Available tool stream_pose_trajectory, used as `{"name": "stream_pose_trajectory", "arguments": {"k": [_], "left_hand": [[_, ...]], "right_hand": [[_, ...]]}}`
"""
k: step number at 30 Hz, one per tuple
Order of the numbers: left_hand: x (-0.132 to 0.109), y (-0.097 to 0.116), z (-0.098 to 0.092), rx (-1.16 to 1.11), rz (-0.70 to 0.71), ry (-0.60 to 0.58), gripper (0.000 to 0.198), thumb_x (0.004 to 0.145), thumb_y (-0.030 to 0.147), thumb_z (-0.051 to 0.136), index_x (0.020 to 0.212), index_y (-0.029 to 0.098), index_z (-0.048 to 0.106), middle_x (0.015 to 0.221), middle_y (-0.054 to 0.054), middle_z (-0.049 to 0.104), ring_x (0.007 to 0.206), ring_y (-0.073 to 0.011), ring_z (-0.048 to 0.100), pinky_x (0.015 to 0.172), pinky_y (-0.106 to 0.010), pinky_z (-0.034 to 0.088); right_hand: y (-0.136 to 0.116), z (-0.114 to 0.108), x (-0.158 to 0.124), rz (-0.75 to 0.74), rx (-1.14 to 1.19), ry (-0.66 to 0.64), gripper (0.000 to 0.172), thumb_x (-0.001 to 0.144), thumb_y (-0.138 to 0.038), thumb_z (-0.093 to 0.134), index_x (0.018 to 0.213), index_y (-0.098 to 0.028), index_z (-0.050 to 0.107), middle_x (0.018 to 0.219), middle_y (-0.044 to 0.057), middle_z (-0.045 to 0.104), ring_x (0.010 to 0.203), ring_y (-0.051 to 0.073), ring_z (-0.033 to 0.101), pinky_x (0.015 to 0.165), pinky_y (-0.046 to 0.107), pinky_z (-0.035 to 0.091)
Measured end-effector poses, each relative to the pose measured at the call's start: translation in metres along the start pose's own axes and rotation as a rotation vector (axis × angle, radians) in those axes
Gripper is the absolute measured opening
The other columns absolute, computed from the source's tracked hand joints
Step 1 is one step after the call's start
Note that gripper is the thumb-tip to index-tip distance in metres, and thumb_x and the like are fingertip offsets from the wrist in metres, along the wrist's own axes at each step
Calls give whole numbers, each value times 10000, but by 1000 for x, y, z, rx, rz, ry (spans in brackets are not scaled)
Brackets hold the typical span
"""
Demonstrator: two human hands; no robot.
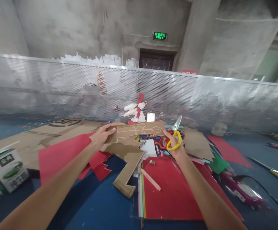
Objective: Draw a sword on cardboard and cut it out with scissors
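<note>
Between my two hands a strip of brown cardboard (129, 130) is held up, with pale outlines drawn on it. My left hand (102, 134) is closed on its left end, thumb in front. My right hand (175, 143) pinches its right end with the thumb. Yellow-handled scissors (175, 139) also hang in that right hand, their blades pointing up and away from the strip. Below the strip lies a cut, angular cardboard piece (127, 166). A red paper stack (170, 191) sits under my right forearm, with a pink stick (150, 180) on it.
Red paper (64, 153) and a large cardboard sheet (45, 131) lie left, near a drink carton (8, 172). To the right are cardboard (196, 143), green paper (218, 163) and a purple corded device (242, 191). A perforated metal screen (57, 86) stands behind a red-and-white paper figure (139, 110).
</note>
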State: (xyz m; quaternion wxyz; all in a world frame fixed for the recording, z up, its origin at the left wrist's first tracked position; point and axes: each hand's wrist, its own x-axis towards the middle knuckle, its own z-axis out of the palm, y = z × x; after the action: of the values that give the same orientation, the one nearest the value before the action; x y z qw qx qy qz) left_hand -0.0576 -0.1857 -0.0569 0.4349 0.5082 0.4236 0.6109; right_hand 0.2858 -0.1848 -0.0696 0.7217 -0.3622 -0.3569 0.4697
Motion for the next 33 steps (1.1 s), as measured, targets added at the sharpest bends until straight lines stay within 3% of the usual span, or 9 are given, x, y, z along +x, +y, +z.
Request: {"name": "stream_pose_trajectory", "arguments": {"k": [3, 6, 9, 11, 14, 18, 25, 29, 33], "left_hand": [[3, 1, -2, -13, 14, 41, 533, 581, 440, 917, 1027, 217, 729, 827, 8, 736, 703, -151, 661, 628, -245, 517], [1, 5, -3, -20, -22, -2, 491, 587, 423, 911, 991, 228, 710, 800, 9, 734, 675, -155, 669, 624, -255, 524], [-9, 13, -6, 19, -158, -202, 459, 523, 325, 938, 914, 201, 733, 821, -58, 767, 683, -209, 705, 629, -297, 550], [-21, 18, -7, 65, -310, -421, 518, 498, 277, 941, 980, 211, 762, 896, -90, 790, 765, -244, 738, 667, -304, 567], [-39, 23, -1, 7, -413, -474, 532, 529, 390, 926, 1016, 231, 783, 1018, -119, 802, 914, -295, 762, 728, -329, 592], [-51, 27, 27, -75, -458, -559, 490, 619, 486, 899, 1026, 243, 776, 1010, -113, 809, 995, -337, 755, 843, -433, 603], [-61, 22, 66, 8, -439, -489, 604, 626, 336, 918, 1186, 225, 723, 983, -108, 814, 821, -275, 777, 715, -349, 623], [-56, 23, 64, -8, -432, -325, 565, 633, 317, 905, 1155, 207, 719, 917, -105, 818, 683, -244, 758, 629, -328, 616], [-45, 23, 58, -95, -381, -179, 536, 636, 295, 901, 1128, 211, 707, 954, -114, 817, 716, -263, 771, 644, -346, 628]], "right_hand": [[2, 3, -1, -22, 41, 1, 554, 479, -286, 935, 871, -228, 548, 705, -65, 638, 615, 129, 680, 576, 225, 604], [1, 3, 1, -52, 68, 36, 555, 492, -290, 927, 884, -235, 537, 730, -76, 637, 599, 112, 667, 559, 211, 591], [-2, -2, 6, -92, 50, 119, 552, 523, -337, 902, 910, -242, 520, 702, -85, 612, 541, 103, 630, 416, 168, 472], [-4, -6, 9, -109, 20, 160, 546, 535, -364, 884, 917, -244, 512, 660, -93, 581, 514, 104, 604, 378, 165, 414], [-4, -5, 7, -104, -14, 139, 553, 526, -375, 876, 925, -241, 517, 649, -102, 566, 503, 102, 590, 397, 173, 423], [4, 15, -15, -47, -78, 17, 529, 533, -364, 878, 941, -209, 577, 685, -75, 601, 497, 107, 595, 439, 203, 478], [22, 54, -55, 5, -238, -289, 478, 615, -426, 854, 926, -205, 565, 687, -70, 590, 521, 105, 579, 489, 228, 526], [15, 46, -53, 38, -305, -441, 557, 656, -589, 833, 919, -196, 539, 620, -60, 587, 433, 73, 475, 374, 173, 351], [0, 32, -55, 214, -332, -615, 662, 675, -763, 758, 932, -192, 541, 636, -80, 508, 445, 39, 376, 388, 147, 285]]}}
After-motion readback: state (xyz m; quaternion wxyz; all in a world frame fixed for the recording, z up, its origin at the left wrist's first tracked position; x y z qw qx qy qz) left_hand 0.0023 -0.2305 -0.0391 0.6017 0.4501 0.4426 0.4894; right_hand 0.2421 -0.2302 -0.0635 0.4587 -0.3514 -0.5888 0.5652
